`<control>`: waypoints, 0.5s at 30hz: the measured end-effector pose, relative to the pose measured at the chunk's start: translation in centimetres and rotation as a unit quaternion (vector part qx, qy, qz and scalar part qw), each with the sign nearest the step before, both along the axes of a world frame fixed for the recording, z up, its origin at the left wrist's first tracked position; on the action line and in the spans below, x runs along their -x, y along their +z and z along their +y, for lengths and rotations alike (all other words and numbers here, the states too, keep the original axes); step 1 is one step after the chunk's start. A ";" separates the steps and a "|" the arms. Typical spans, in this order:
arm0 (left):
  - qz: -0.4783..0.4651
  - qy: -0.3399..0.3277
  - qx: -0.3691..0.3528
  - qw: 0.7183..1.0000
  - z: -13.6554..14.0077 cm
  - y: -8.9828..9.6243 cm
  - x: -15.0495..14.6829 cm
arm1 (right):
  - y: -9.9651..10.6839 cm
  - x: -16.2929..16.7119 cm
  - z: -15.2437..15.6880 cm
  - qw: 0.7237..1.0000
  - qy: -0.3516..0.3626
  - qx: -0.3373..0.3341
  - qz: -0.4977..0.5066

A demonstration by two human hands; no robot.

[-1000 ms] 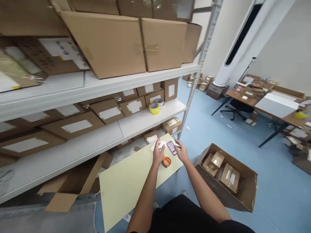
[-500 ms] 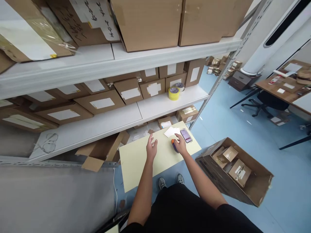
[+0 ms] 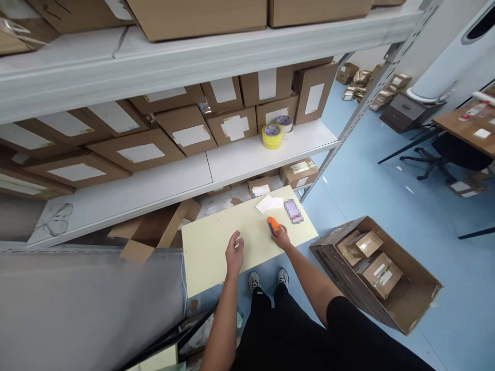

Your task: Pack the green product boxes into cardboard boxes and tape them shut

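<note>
My right hand (image 3: pixel 282 238) is closed around an orange tape dispenser (image 3: pixel 273 225) with a tape roll showing at its right side. It is over the right part of a pale yellow board (image 3: pixel 204 247). To the left, my left hand (image 3: pixel 234 252) is above the board's front half, fingers apart and slightly curled, holding nothing. White paper slips (image 3: pixel 266 203) lie at the board's back edge. Beside them rests a phone (image 3: pixel 293 211), its screen blurred out.
Shelves hold labelled cardboard boxes (image 3: pixel 140 153) and yellow tape rolls (image 3: pixel 273 138). On the floor to the right stands a large open carton (image 3: pixel 419 304) with smaller boxes inside. An open box (image 3: pixel 154 226) juts from under the shelf. A desk (image 3: pixel 464 123) is at far right.
My right hand has drawn back slightly with the tape dispenser and turned it, so more of its orange side shows. My left hand has moved toward me. The camera view has shifted.
</note>
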State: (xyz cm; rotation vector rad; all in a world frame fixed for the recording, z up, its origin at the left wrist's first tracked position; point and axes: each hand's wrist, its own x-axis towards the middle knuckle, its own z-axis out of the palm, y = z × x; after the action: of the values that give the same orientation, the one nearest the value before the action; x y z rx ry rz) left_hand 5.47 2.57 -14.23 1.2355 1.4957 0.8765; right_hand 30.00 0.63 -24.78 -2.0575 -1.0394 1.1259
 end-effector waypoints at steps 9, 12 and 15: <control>0.002 0.030 0.026 0.999 -2.2 -1.9 2.1 | -3.0 1.6 1.5 0.995 -0.063 0.064 -0.032; -0.016 0.021 0.022 0.999 -1.9 -1.6 2.2 | -2.1 1.3 1.6 0.995 -0.093 0.036 -0.020; -0.045 0.008 0.018 0.999 -0.6 -0.8 2.2 | -0.1 0.9 1.7 0.994 -0.107 0.007 -0.029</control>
State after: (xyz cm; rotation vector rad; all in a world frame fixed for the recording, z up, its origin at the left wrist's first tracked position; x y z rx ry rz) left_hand 3.31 1.95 -15.08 1.1456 1.4454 0.8995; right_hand 29.07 2.36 -24.84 -2.1652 -0.8167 0.9712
